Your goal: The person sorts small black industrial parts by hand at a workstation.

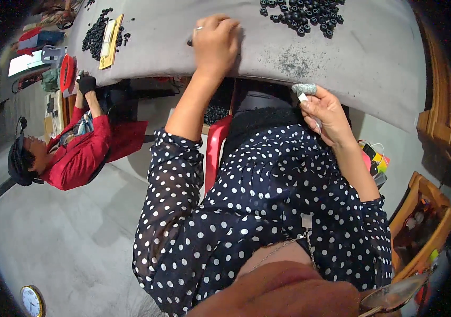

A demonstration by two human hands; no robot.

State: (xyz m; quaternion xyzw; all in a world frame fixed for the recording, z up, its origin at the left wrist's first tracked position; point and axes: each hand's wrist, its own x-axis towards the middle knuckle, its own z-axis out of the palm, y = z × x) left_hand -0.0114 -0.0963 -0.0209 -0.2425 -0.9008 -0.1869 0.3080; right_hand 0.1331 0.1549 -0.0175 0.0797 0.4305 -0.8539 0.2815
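My left hand (216, 46), with a ring on one finger, rests over the grey cloth-covered table. Its fingers are curled and their tips are hidden, so anything held there is out of sight. A small black piece (189, 42) peeks out beside it. At the table's near edge, my right hand (326, 112) is closed on a small white flat piece (303, 98), pinched at the thumb. Grey wrapping (304, 88) covers a finger of that hand. Beyond it, dark crumbs (296, 63) are scattered on the cloth.
Many black ring-shaped parts (310, 15) lie in a heap at the far right. Smaller black pieces (97, 33) are piled at the far left beside a yellow strip (110, 42). A person in red (80, 158) sits to my left. A wooden chair (420, 227) stands at my right.
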